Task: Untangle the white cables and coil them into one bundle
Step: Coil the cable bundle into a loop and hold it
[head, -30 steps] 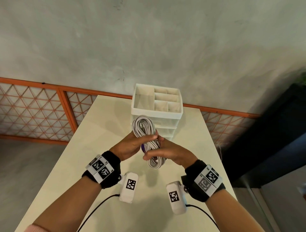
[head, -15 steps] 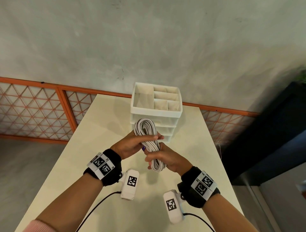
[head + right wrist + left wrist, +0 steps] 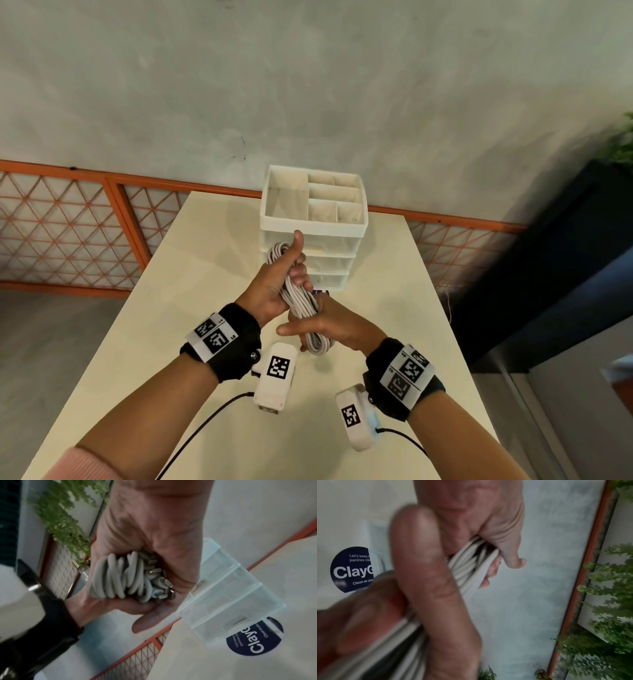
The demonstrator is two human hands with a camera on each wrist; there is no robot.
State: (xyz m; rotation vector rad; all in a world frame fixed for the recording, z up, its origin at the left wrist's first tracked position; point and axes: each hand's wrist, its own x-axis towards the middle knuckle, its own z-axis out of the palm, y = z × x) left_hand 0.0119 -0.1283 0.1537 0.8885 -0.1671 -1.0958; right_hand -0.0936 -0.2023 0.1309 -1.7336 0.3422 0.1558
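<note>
Both hands hold the white cables [image 3: 301, 301] as one coil above the table [image 3: 191, 274]: left hand [image 3: 274, 284] wraps the upper end, thumb up; right hand [image 3: 329, 325] curls round the lower end w/ one finger out. Drawer box [image 3: 313, 226] at 12 o'clock, just behind.

White cables [image 3: 301, 301], coiled, held aloft

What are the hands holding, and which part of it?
Both hold one coiled bundle of white cables. The left hand grips its upper half, thumb up. The right hand holds the lower end, where the plugs are.
</note>
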